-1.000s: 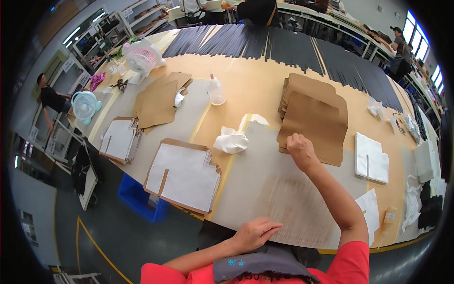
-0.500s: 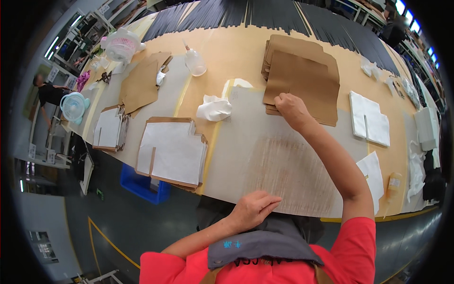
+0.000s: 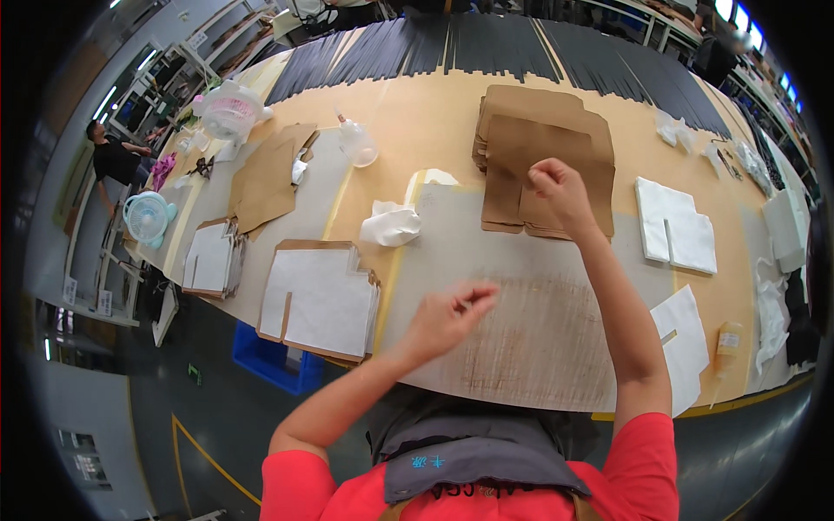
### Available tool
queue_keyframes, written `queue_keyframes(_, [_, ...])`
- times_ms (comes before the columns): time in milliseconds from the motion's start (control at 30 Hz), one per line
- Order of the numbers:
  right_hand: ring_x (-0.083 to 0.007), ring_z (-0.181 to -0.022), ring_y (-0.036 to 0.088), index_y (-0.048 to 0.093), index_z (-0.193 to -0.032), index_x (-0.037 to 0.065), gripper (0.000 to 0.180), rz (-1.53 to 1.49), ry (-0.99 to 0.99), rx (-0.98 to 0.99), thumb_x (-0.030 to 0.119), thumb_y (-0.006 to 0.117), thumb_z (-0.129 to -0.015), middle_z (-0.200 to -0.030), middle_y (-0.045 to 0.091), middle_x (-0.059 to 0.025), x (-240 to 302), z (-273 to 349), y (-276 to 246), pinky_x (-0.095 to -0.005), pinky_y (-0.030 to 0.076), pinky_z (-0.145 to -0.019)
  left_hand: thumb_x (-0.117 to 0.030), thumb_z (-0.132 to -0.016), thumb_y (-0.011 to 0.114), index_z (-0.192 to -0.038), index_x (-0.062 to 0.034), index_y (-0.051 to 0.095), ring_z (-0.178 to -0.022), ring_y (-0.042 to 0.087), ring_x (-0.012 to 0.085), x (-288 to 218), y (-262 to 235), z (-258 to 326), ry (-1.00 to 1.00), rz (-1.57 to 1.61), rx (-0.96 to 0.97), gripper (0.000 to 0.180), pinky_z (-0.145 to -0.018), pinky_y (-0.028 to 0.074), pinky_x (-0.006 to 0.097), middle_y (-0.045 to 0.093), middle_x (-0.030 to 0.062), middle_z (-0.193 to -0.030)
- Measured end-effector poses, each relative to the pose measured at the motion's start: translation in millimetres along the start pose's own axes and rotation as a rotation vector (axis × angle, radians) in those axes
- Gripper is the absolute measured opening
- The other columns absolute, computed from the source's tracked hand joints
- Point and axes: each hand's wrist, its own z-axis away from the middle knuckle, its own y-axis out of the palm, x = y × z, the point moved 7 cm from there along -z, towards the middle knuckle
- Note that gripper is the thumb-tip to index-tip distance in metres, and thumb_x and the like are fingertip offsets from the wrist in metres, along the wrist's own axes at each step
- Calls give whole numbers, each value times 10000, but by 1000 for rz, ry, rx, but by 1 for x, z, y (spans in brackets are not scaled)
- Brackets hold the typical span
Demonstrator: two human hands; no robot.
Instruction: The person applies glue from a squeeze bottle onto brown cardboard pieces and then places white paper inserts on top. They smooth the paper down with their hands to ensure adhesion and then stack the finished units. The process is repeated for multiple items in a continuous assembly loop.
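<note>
A stack of brown cut sheets (image 3: 547, 143) lies at the far middle of the table, the top one notched at a corner and slit. Over its upper sheet is my right hand (image 3: 560, 193), its fingers curled closed; anything inside them is hidden. My left hand (image 3: 445, 319) hovers above a grey mat (image 3: 434, 252) with brown streaks, its fingers closed and slightly blurred, no object showing in them. Left of that hand sits a stack of white-faced, brown-edged pieces (image 3: 313, 300) of similar notched shape.
A crumpled white cloth (image 3: 391, 226) and a squeeze bottle (image 3: 358, 143) stand left of the brown stack. White pieces (image 3: 673, 226) and a yellowish bottle (image 3: 727, 340) lie right. Dark strips (image 3: 486, 48) line the far edge. A blue bin (image 3: 274, 360) is below the table; a person (image 3: 122, 165) stands left.
My right hand has moved off the near left edge of the top brown sheet to over its right part. My left hand has risen from the table's near edge to above the mat.
</note>
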Motion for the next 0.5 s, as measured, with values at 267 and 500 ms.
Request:
queue_keyframes(267, [-211,-837,672,667,-1021,87,143,587,-804,-149,96,708,-885,-957,709,-38,83,69,-7,-329,544,-762,-347,-1038,566,-1393,5,521,-1124,639,213,12,-21,-189,-503,894,73,502,-1005,519,367,659,92,-1207])
queue_keyframes(500, [-254,-1022,648,650,-1126,114,277,773,-840,-83,123,741,-865,-1158,683,-44,75,111,-5,-367,532,-878,-116,-1013,584,-1326,-37,602,-1020,641,139,-13,0,-214,71,130,-114,323,-925,509,291,691,71,-1168])
